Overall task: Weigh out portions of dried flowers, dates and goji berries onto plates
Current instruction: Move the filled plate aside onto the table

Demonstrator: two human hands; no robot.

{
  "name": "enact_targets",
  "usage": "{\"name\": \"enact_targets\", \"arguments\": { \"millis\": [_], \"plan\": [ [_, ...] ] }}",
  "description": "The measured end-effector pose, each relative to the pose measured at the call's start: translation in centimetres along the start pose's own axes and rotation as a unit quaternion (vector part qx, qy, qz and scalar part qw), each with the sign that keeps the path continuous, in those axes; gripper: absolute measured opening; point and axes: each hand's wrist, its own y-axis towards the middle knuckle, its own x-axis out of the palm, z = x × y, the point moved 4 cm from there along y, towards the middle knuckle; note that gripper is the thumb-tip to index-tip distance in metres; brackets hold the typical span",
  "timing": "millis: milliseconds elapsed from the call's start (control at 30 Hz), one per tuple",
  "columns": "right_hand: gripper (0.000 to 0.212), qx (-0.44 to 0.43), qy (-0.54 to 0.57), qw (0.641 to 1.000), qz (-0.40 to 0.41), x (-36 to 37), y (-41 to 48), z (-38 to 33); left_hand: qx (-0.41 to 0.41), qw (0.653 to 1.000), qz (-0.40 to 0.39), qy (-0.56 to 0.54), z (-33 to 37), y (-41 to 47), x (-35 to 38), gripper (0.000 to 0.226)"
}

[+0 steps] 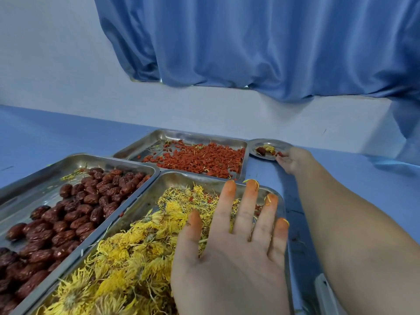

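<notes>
Fingers (246,208) of the left hand (229,258) are spread straight, palm up, holding nothing, above the near tray (152,195) of dried flowers (127,258). The right hand (295,160) has curled fingers at the small plate (280,144), far right on the tabletop (375,178); whether they grip anything is unclear.

Three trays sit here: one date tray (75,156), one goji tray (159,133), one flower tray (175,176). There is one plate (285,144) bearing a single date (261,151). Two hands show, a left hand (227,258) and a right hand (295,160).
</notes>
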Motion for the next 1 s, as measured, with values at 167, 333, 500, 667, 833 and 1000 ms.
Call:
{"name": "enact_targets", "arguments": {
  "millis": [167,333,500,667,833,1000],
  "plan": [
    [0.015,0.036,0.042,0.998,0.022,-0.5,-1.8,-1.1,-0.006,1.000,-0.003,-0.011,0.0,0.1,0.2,0.061],
    [0.015,0.041,-0.023,0.998,-0.045,-0.3,-6.9,-1.8,-0.007,1.000,-0.008,-0.005,-0.4,-0.4,0.6,0.057],
    [0.010,0.051,-0.048,0.988,-0.134,-1.7,-15.4,-3.8,-0.005,0.998,-0.028,0.061,-1.3,-1.1,0.8,0.048],
    [0.006,0.010,-0.039,0.984,-0.176,-6.1,-25.3,-6.0,-0.046,0.975,-0.034,0.214,-2.6,-1.7,1.4,0.037],
    [0.025,-0.047,0.024,0.983,-0.176,-14.6,-34.4,-6.6,-0.085,0.943,-0.071,0.313,-3.6,-2.2,1.6,0.028],
    [0.020,-0.197,-0.056,0.979,0.005,-23.8,-38.9,-5.3,-0.082,0.929,-0.098,0.347,-4.1,-2.4,1.7,0.026]
  ]
}}
